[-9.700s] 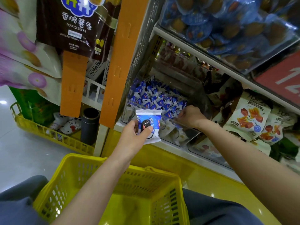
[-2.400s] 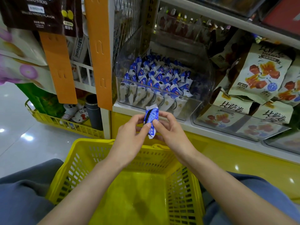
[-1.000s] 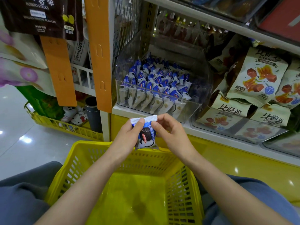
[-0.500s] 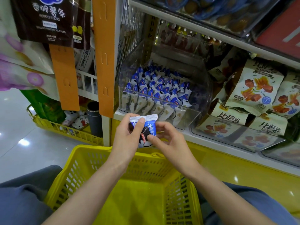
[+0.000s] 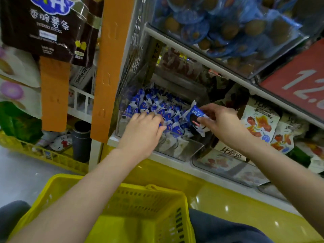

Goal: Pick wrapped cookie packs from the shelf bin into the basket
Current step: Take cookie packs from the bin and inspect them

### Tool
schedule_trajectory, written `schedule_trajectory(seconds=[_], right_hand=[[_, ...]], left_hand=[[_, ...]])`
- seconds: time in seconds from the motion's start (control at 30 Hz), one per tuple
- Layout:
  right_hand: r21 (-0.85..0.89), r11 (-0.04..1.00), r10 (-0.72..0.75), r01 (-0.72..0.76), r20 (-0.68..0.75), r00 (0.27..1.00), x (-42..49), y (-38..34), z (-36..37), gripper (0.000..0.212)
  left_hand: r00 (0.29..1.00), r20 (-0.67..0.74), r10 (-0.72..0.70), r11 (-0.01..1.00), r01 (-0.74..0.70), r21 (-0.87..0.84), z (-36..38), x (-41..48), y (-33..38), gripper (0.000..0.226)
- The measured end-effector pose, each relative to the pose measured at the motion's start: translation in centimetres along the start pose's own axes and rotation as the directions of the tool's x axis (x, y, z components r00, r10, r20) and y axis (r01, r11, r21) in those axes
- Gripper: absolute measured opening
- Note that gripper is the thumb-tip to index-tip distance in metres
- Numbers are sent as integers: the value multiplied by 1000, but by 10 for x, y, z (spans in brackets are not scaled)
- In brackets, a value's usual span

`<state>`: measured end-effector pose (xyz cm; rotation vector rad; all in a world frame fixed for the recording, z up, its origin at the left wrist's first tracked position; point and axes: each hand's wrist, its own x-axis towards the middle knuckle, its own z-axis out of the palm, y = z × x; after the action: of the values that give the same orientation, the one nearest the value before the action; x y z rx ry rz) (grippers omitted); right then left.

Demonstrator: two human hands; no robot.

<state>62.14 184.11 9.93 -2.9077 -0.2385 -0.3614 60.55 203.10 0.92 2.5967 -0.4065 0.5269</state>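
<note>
**A:** The basket (image 5: 157, 204) is nearest, bottom of view, and I see no pack in the part that shows. So what step is this?

**B:** Picking, I'd say. The left hand (image 5: 140, 134) reaches over the near wall of the bin (image 5: 182, 151), fingers down on the pile (image 5: 157, 107). The tips are buried in wrappers, so I can't tell if it's got one. Just right of it, the right hand (image 5: 224, 125) pinches one pack (image 5: 195, 118) between thumb and fingers, held above the bin's right end.

**A:** So nothing's in the basket yet?

**B:** Not that I can see. My guess for the next move is to bring that held pack near and down over the basket, then let go. The wrapper looks slick, so I'd keep the pinch firm till it's past the bin wall. Farther back it's just more shelf.
</note>
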Motion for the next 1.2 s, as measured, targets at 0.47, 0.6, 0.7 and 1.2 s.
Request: schedule_trajectory(seconds=[0.47,0.6,0.7,1.2], right_hand=[[-314,936,277,-157,387,879,38,-21,37,40],[-250,946,281,-204,328,902,39,-18,48,36],[-255,947,264,-197,260,929,40,-15,52,38],[-147,966,257,-213,458,851,39,-10,56,26]], left_hand=[[998,-44,54,998,-55,-32,10,-3,-12,31],[999,-22,45,999,-45,-10,8,0,-15,32],[1000,7,30,1000,-30,2,3,1,-20,34],[999,-1,37,999,-37,27,0,-2,-22,35]])
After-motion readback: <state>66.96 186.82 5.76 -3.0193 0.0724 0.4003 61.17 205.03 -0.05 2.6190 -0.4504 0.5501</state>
